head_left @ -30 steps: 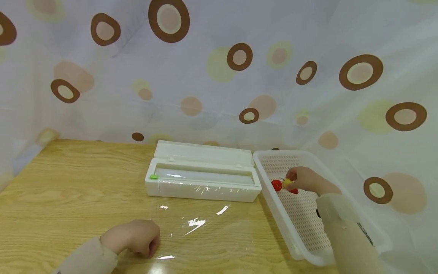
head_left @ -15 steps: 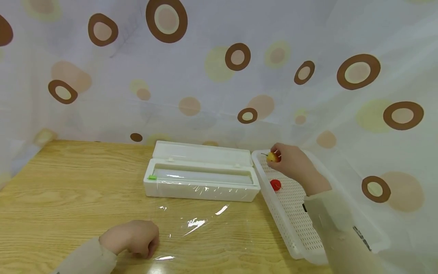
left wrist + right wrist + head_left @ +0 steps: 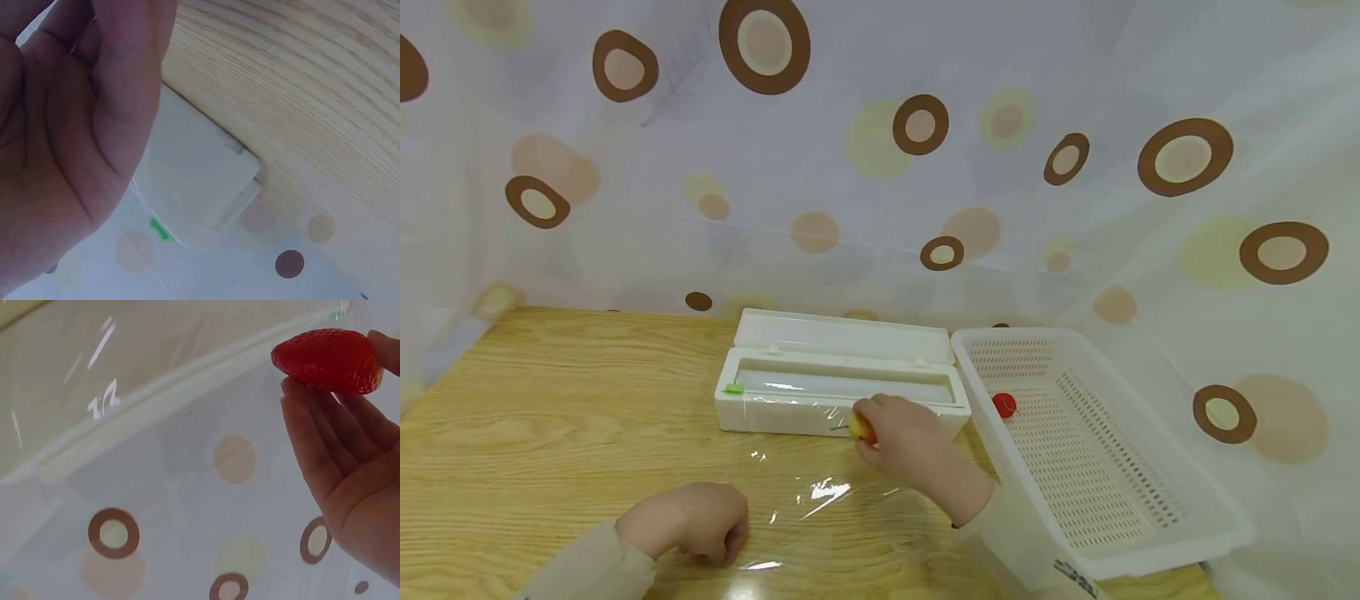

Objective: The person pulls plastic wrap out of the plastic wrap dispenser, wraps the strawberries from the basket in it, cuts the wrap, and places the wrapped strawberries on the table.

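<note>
In the head view my right hand [image 3: 917, 450] pinches a yellow-and-red fruit [image 3: 862, 427] with a thin stem, above the clear film [image 3: 827, 492] and the front of the white film box [image 3: 842, 419]. The right wrist view shows a red strawberry [image 3: 328, 361] between the thumb and fingers of this hand [image 3: 356, 450]; the yellow fruit is hidden there. My left hand [image 3: 688, 521] is low over the table with curled fingers at the film's left edge and appears to grip it. The fingertips are hidden in the left wrist view [image 3: 75, 137].
A white perforated basket [image 3: 1150, 467] stands at the right, with a red fruit [image 3: 1003, 405] near its left wall. The film box's lid [image 3: 842, 333] is raised at the back. A patterned sheet [image 3: 850, 167] hangs behind the wooden table [image 3: 550, 400].
My right hand has lifted the yellow-and-red fruit out of the basket and moved left and nearer, over the film. The left hand has stayed in place.
</note>
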Demonstrator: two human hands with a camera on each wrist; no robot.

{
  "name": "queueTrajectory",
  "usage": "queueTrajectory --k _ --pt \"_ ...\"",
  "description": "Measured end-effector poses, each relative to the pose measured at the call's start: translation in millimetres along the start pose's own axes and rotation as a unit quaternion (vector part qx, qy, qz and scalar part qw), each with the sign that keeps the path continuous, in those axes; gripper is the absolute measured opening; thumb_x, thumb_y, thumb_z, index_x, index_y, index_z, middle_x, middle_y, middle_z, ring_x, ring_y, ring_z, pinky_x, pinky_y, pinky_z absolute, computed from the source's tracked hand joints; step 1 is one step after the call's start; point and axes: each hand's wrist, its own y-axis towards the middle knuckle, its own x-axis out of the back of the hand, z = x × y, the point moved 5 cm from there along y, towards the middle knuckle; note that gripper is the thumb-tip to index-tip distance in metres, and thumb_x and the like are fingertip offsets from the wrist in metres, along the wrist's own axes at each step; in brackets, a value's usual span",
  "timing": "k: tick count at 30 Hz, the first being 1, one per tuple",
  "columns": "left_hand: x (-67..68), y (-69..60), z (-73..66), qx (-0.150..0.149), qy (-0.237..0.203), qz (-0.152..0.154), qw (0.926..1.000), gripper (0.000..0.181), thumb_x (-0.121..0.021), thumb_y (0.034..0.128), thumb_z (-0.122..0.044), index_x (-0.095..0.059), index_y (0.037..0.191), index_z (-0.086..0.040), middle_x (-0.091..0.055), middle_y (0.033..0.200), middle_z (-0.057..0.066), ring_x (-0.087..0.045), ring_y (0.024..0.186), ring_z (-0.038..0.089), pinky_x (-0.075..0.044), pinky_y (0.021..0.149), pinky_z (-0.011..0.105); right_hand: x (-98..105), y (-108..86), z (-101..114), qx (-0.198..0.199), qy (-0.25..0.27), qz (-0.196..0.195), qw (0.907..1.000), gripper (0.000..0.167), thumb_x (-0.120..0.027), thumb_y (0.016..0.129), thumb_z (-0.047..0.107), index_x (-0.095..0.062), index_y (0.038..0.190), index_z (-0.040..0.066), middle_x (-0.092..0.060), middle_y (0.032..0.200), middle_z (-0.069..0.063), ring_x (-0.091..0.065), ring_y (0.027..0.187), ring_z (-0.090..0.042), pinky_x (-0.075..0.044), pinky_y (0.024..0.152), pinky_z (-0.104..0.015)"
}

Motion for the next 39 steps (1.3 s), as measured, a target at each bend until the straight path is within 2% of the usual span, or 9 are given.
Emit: queueTrajectory --k 4,8,12,15,20,24,28,35,39 --pt "0.4 -0.1 -0.7 -0.006 0.004 -0.004 1.0000 0.028 -0.061 0.0604 0.014 -0.059 0.050 -0.012 -0.040 0.042 -0.012 -0.033 0.036 0.000 -0.027 0.040 0.016 -30.5 -0.5 22.6 0.039 -0.052 0.009 0.9978 0.019 -0.070 0.080 0.026 -0.055 0.085 0.015 -0.051 0.073 0.006 -0.045 0.063 -0.007 -0.037 0.052 -0.018" --pt "0.9 -0.1 -1.4 -0.011 0.007 -0.006 0.9999 0.027 -0.062 0.0605 0.013 -0.060 0.051 -0.012 -0.041 0.043 -0.013 -0.033 0.037 0.000 -0.028 0.040 0.015 -50.7 -3.3 36.2 0.069 -0.109 -0.018 0.9915 0.021 -0.070 0.079 0.029 -0.054 0.081 0.017 -0.054 0.072 0.007 -0.052 0.063 -0.008 -0.042 0.055 -0.020" --pt "1.3 0.1 -2.4 -0.023 0.016 -0.009 0.9996 0.027 -0.063 0.0602 0.012 -0.060 0.051 -0.013 -0.042 0.043 -0.012 -0.032 0.037 -0.001 -0.028 0.040 0.015 -62.9 -5.2 40.1 0.065 -0.124 -0.026 0.9898 0.022 -0.069 0.079 0.030 -0.053 0.084 0.016 -0.054 0.069 0.008 -0.054 0.062 -0.008 -0.043 0.053 -0.020" --pt "1.1 0.3 -2.9 -0.032 0.025 -0.012 0.9991 0.026 -0.063 0.0595 0.012 -0.061 0.051 -0.013 -0.045 0.042 -0.011 -0.032 0.037 -0.002 -0.031 0.041 0.015 -70.0 -5.4 39.8 0.049 -0.117 0.000 0.9919 0.026 -0.068 0.081 0.033 -0.052 0.089 0.015 -0.056 0.071 0.008 -0.055 0.064 -0.008 -0.042 0.053 -0.021" --pt "1.0 0.9 -3.5 -0.042 0.026 -0.014 0.9987 0.026 -0.061 0.0589 0.012 -0.061 0.052 -0.013 -0.045 0.043 -0.012 -0.033 0.038 -0.003 -0.032 0.041 0.015 -78.1 -7.4 38.0 0.033 -0.081 0.031 0.9957 0.027 -0.069 0.082 0.034 -0.048 0.083 0.017 -0.053 0.070 0.008 -0.054 0.065 -0.008 -0.042 0.057 -0.022" --pt "1.5 1.3 -4.4 -0.056 0.020 -0.014 0.9981 0.026 -0.061 0.0594 0.013 -0.061 0.052 -0.012 -0.044 0.043 -0.012 -0.032 0.038 -0.004 -0.031 0.041 0.014 -80.7 -10.4 36.6 0.021 -0.023 0.036 0.9989 0.024 -0.071 0.082 0.029 -0.051 0.080 0.017 -0.053 0.078 0.007 -0.051 0.068 -0.007 -0.043 0.059 -0.020" --pt "3.4 1.3 -3.9 -0.066 0.010 -0.019 0.9976 0.025 -0.059 0.0582 0.013 -0.061 0.051 -0.011 -0.043 0.044 -0.014 -0.032 0.040 -0.004 -0.031 0.041 0.014 -82.6 -13.9 35.5 0.025 0.006 0.030 0.9992 0.019 -0.071 0.082 0.029 -0.058 0.082 0.015 -0.055 0.090 0.004 -0.051 0.070 -0.006 -0.044 0.061 -0.018" --pt "8.1 -1.0 -0.5 -0.068 -0.004 -0.023 0.9974 0.024 -0.061 0.0599 0.012 -0.062 0.055 -0.012 -0.047 0.050 -0.013 -0.036 0.047 -0.002 -0.033 0.045 0.015 -81.3 -21.2 31.7 0.058 0.039 0.031 0.9970 0.020 -0.066 0.086 0.034 -0.061 0.091 0.014 -0.054 0.088 0.005 -0.045 0.072 -0.003 -0.042 0.064 -0.015" --pt "10.1 -2.6 2.5 -0.056 -0.027 -0.023 0.9978 0.024 -0.063 0.0625 0.012 -0.062 0.056 -0.012 -0.050 0.053 -0.012 -0.039 0.046 -0.001 -0.036 0.046 0.016 -84.2 -24.6 28.2 0.056 0.041 0.055 0.9960 0.039 -0.063 0.086 0.042 -0.064 0.110 0.011 -0.060 0.104 0.002 -0.058 0.090 -0.008 -0.050 0.080 -0.022"
